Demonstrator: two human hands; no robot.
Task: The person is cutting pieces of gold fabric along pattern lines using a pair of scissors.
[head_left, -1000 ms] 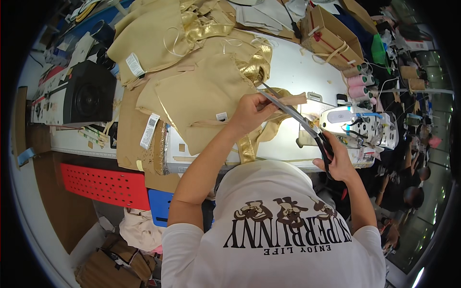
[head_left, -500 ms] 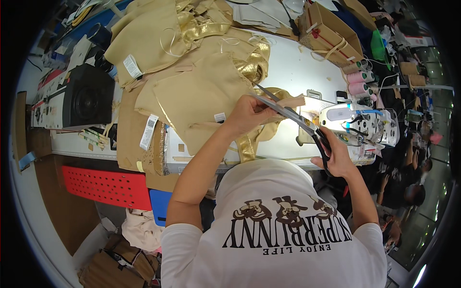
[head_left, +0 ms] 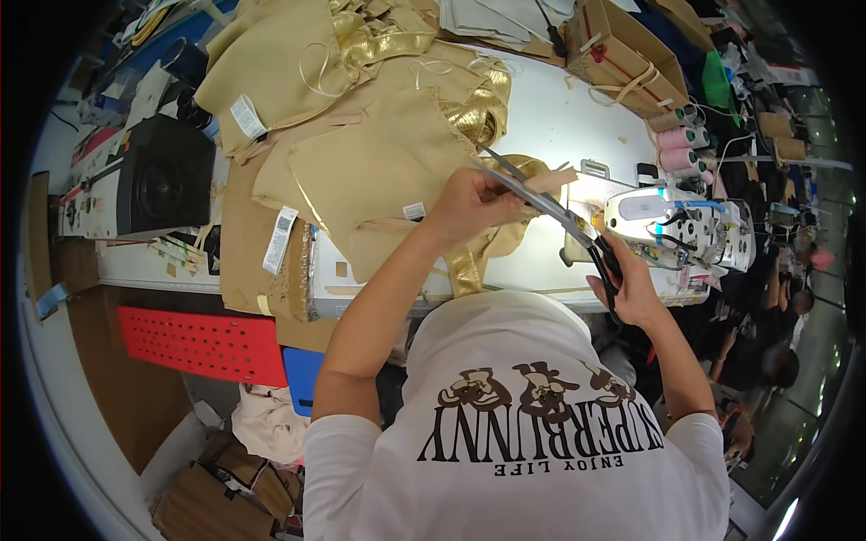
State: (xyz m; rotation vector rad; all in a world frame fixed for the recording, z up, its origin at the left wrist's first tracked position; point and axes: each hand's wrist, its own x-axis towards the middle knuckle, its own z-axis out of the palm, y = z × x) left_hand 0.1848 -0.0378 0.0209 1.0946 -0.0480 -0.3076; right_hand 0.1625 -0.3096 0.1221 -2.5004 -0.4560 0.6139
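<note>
My right hand (head_left: 634, 287) is closed around the black handles of a large pair of scissors (head_left: 575, 227). Their long blades point up and left, slightly parted, and pass close by the fingers of my left hand (head_left: 471, 209). Those fingers pinch a narrow beige fabric strip (head_left: 552, 180), whose free end sticks out to the right past the blades. Whether the blades touch the strip cannot be made out. Just left of and beyond my left hand lies a tan garment piece (head_left: 370, 171) with shiny gold trim (head_left: 487, 106).
A white sewing machine (head_left: 640, 209) stands right of the scissors, with pink thread cones (head_left: 678, 149) behind it. At the far right sits an open cardboard box (head_left: 622, 59). More tan garments (head_left: 271, 63) are heaped far left, near a black speaker-like box (head_left: 171, 180).
Both hands and the scissors hold nearly the same pose, having shifted slightly. The strip's free end sits a little higher, and a thin sliver now shows beside it.
</note>
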